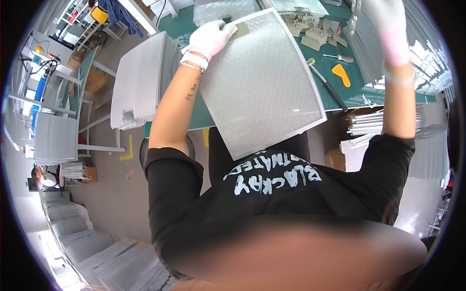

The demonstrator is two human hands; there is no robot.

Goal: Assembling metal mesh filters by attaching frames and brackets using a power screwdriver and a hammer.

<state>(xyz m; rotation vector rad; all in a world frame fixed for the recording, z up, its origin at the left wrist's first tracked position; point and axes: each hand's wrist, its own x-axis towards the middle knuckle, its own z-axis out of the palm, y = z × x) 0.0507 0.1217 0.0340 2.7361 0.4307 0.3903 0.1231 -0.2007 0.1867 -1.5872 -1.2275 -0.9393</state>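
A framed metal mesh panel (264, 80) lies tilted across the front of the green table, its near end overhanging the edge above my lap. My left hand (211, 40), in a white glove, grips the panel by its far left side, thumb beside a small tan patch (239, 30) on the mesh. Raised at the far right is my gloved right hand (390, 31), apart from the panel. Its fingers are blurred and cut by the frame's edge, so whether they hold anything does not show. A shiny metal piece (356, 17) is near it.
Beige plastic parts (315, 35) lie beyond the panel. A hammer (327, 85), a screwdriver (340, 58) and an orange scraper (341, 75) rest right of it. Stacked panels (141, 80) stand at the left, with more panels (422, 43) at the right.
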